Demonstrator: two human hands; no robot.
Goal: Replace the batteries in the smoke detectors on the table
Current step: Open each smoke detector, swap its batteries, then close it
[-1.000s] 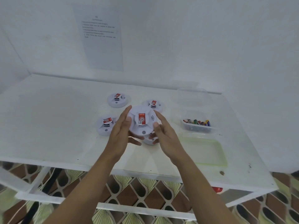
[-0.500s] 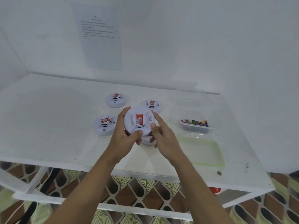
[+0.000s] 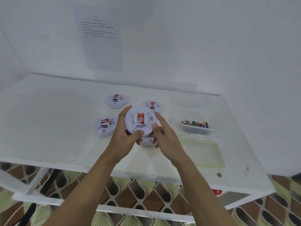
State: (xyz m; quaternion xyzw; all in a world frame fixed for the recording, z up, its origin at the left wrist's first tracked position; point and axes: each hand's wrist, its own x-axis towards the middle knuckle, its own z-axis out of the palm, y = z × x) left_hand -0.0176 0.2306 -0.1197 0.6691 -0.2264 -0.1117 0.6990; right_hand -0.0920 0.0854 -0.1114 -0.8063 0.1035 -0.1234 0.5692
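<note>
A round white smoke detector [image 3: 140, 122] with a red label is lifted above the white table [image 3: 48, 128], its face tilted toward me. My left hand [image 3: 125, 137] grips its left rim with the thumb across the lower front. My right hand [image 3: 164, 136] grips the right rim, thumb on the front edge. Under my hands another white detector [image 3: 147, 141] lies on the table, mostly hidden. Three more detectors with red labels sit on the table: one at the left [image 3: 104, 126], one at the back [image 3: 115, 100], one behind the held one [image 3: 152, 105].
A clear tub of coloured batteries [image 3: 196, 126] stands to the right, with an empty clear container [image 3: 192, 101] behind it and a clear green-rimmed tray [image 3: 203, 152] in front. A printed sheet [image 3: 101, 36] hangs on the back wall. The table's front edge is close to my forearms.
Both hands closed on the detector's rim and raised it slightly toward me. My thumbs, held off it one second ago, now press on its front.
</note>
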